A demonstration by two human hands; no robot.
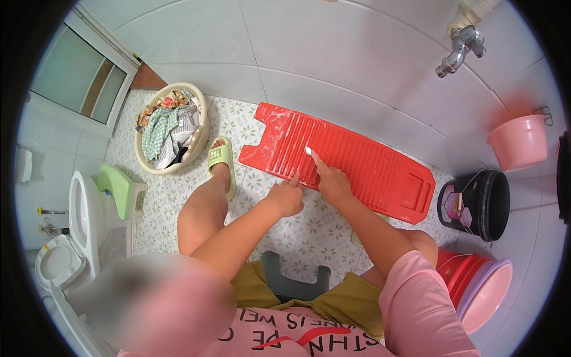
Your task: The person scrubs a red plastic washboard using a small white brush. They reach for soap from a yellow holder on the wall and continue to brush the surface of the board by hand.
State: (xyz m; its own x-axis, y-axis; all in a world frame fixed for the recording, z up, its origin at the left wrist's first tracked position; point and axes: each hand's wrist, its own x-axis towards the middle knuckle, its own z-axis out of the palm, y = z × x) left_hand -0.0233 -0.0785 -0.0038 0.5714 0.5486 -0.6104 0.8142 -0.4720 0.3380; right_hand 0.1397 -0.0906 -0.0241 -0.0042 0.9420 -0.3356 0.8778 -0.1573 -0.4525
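A long red plastic washboard [333, 152] lies slanting on the floor before me, wet at its notched left end. My right hand [333, 181] reaches over its near side with the index finger stretched out. At that fingertip, against the ridges, is a small white piece [308, 151]; whether it is soap, foam or cloth I cannot tell. My left hand [286, 197] is at the board's near edge, its index finger stretched onto the rim and the others loosely curled. Nothing shows in the left hand. The undersides of both hands are hidden.
Left of the board stands a cream basin [141, 143] of clothes [166, 128]. A green-topped stool [122, 193] is beside the toilet [83, 208]. On the right are a black bucket [496, 202], red bucket [461, 273] and hanging pink pail [520, 143]. A tap [461, 50] projects above.
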